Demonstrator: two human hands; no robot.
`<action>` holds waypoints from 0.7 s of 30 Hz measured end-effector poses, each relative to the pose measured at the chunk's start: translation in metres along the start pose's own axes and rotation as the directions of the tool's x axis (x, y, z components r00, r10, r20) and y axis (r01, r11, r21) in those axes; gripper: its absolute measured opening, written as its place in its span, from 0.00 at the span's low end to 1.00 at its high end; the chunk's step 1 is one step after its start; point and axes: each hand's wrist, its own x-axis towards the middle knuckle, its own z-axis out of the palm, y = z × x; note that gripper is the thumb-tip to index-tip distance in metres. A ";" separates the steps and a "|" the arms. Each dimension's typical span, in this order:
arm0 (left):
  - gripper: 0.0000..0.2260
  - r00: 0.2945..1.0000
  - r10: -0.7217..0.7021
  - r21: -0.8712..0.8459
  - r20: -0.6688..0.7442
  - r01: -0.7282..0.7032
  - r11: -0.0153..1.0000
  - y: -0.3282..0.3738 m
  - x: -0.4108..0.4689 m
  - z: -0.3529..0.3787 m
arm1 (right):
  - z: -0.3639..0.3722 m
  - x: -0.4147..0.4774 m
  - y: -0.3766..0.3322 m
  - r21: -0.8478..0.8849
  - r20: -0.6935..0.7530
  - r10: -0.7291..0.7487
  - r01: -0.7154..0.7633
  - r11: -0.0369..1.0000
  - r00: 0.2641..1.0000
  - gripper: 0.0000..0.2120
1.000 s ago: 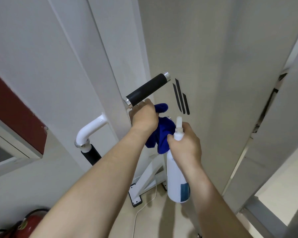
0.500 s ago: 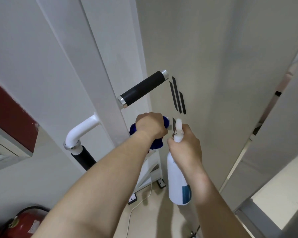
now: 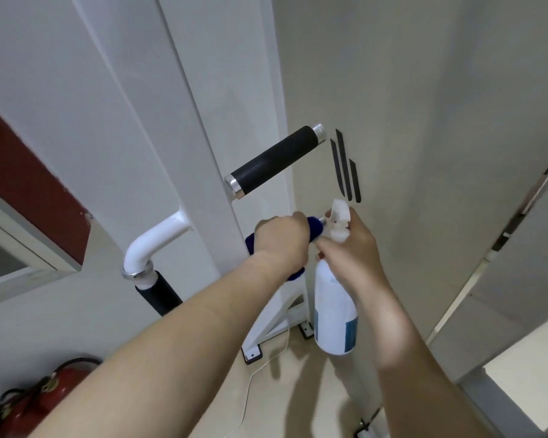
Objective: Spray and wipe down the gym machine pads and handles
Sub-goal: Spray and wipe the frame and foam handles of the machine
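The left hand clenches a dark blue cloth around a lower handle. The right hand grips an upright white plastic spray bottle, nozzle pointing left; its blue label is unreadable.

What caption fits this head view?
Left hand wraps blue cloth around a handle; right hand holds spray bottle.

Fire extinguisher: we see it red, low at the bottom left, lying against the wall with a black hose.
Cable: we see a thin white line trailing across the pale floor.
Red panel: we find it at the left edge, above a grey-framed window.
Black stripes: we count three slanted marks on the beige wall.
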 end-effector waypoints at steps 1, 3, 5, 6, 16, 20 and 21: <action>0.15 0.999 0.029 0.113 -0.037 -0.025 0.993 -0.006 -0.009 0.005 | 0.003 0.002 -0.002 0.011 0.021 -0.006 0.006 1.000 1.000 0.14; 0.26 0.998 0.046 0.312 -0.034 -0.033 0.950 -0.017 -0.025 0.010 | 0.010 0.003 -0.009 -0.008 0.107 -0.015 0.015 1.000 0.994 0.17; 0.32 0.995 0.094 0.529 -0.022 -0.068 0.846 -0.022 -0.037 0.017 | 0.017 0.002 -0.015 -0.015 0.186 -0.004 0.007 1.000 0.982 0.21; 0.33 0.992 0.130 0.626 -0.002 -0.100 0.773 -0.022 -0.042 0.021 | 0.019 0.003 -0.015 -0.009 0.196 0.005 -0.004 1.000 0.981 0.21; 0.10 0.963 0.077 0.129 0.258 -0.113 0.985 -0.016 0.006 -0.027 | 0.002 0.015 -0.006 -0.049 0.133 0.019 -0.013 0.999 0.991 0.14; 0.04 0.994 0.073 -0.061 0.077 -0.068 0.996 0.003 0.015 -0.007 | -0.002 0.018 0.001 -0.019 0.156 0.026 -0.024 1.000 0.987 0.18; 0.05 0.997 0.071 -0.011 -0.036 -0.071 0.997 0.008 0.012 -0.001 | -0.004 0.019 0.003 -0.013 0.165 0.015 -0.013 1.000 0.986 0.18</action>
